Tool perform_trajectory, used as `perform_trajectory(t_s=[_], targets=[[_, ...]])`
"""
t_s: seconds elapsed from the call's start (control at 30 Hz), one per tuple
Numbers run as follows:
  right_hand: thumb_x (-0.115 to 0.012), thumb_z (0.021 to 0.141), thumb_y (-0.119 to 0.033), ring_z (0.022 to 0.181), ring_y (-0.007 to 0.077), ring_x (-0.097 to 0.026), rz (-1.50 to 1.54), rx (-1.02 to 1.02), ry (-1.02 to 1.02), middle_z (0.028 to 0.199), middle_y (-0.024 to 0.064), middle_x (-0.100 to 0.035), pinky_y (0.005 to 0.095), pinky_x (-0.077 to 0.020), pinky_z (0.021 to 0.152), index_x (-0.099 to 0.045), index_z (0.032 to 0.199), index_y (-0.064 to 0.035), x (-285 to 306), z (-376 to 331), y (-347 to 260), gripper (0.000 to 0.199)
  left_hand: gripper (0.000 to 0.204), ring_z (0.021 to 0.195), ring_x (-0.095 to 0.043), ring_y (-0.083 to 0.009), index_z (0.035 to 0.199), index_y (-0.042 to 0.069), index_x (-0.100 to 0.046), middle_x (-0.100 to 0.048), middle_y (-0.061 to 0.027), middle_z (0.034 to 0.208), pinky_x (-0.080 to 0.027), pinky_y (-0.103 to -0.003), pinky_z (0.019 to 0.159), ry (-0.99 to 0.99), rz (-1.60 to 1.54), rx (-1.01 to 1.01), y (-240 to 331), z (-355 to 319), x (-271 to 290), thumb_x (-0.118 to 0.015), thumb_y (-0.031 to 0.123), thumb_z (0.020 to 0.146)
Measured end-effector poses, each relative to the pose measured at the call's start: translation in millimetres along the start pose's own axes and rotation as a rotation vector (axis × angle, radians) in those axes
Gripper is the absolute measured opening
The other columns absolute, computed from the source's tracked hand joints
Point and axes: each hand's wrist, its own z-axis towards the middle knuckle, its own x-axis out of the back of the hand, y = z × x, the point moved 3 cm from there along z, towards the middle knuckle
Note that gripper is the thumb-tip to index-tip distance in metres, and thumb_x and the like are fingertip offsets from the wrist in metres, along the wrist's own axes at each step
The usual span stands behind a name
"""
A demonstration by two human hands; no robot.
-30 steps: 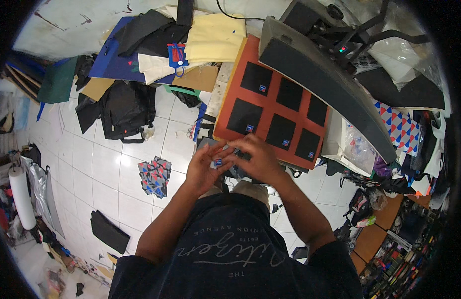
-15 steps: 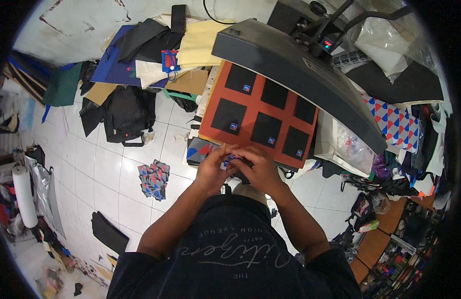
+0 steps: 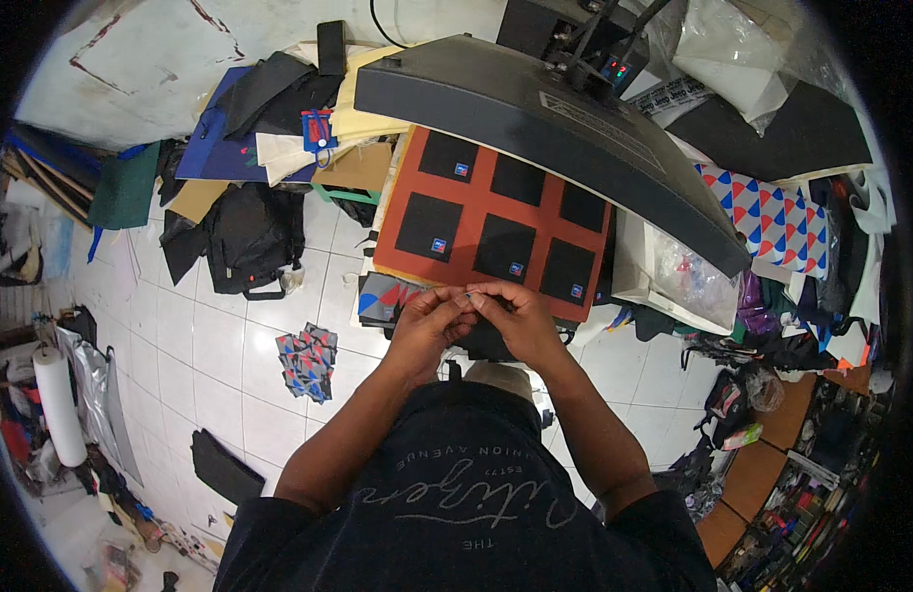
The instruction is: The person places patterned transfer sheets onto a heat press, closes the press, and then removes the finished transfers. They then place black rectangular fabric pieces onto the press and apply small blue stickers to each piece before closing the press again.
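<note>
My left hand (image 3: pixel 429 326) and my right hand (image 3: pixel 521 321) meet fingertip to fingertip just in front of the orange press bed (image 3: pixel 476 202), pinching a tiny piece (image 3: pixel 464 296) too small to make out. Several black fabric squares (image 3: pixel 432 225) lie on the bed, some with a small blue patch (image 3: pixel 438 245) on them. The dark heat-press lid (image 3: pixel 535 118) is raised over the bed's far side. A black piece (image 3: pixel 486 340) sits below my hands.
A pile of black, blue and cream fabric (image 3: pixel 269 109) lies at the upper left, with a black bag (image 3: pixel 249 237) on the white tiled floor. Patterned scraps (image 3: pixel 308 360) lie on the tiles at left. Triangle-print cloth (image 3: pixel 772 212) and cluttered shelves (image 3: pixel 802 474) fill the right side.
The view has shifted so the press and bed sit lower and nearer. My hands stayed together at the bed's front edge, still working the small piece between the fingertips.
</note>
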Motion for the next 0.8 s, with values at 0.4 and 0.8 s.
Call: perform_trajectory(t_s=[0.4, 0.8], targets=[[-0.059, 0.093, -0.022, 0.082, 0.0112, -0.056, 0.066, -0.006, 0.152, 0.097, 0.0046, -0.062, 0.0265, -0.0464, 0.073, -0.061, 0.11, -0.0025, 7, -7, 6, 0.026, 0.018, 0.08, -0.057, -0.0138, 0.104, 0.008, -0.059, -0.061, -0.0032, 0.093, -0.044, -0.029, 0.071, 0.018, -0.078, 0.044, -12, 4, 4, -0.061, 0.017, 0.089], [-0.039, 0.098, -0.043, 0.105, 0.0252, -0.058, 0.974, 0.562, -0.883, 0.12, 0.0197, -0.057, 0.0368, -0.0458, 0.09, -0.046, 0.13, 0.0026, -61, -84, -189, 0.056, 0.011, 0.079, -0.057, -0.0164, 0.095, 0.008, -0.054, -0.059, -0.0074, 0.089, -0.047, -0.029, 0.07, 0.061, -0.074, 0.123, -22, 3, 21, -0.057, 0.015, 0.087]])
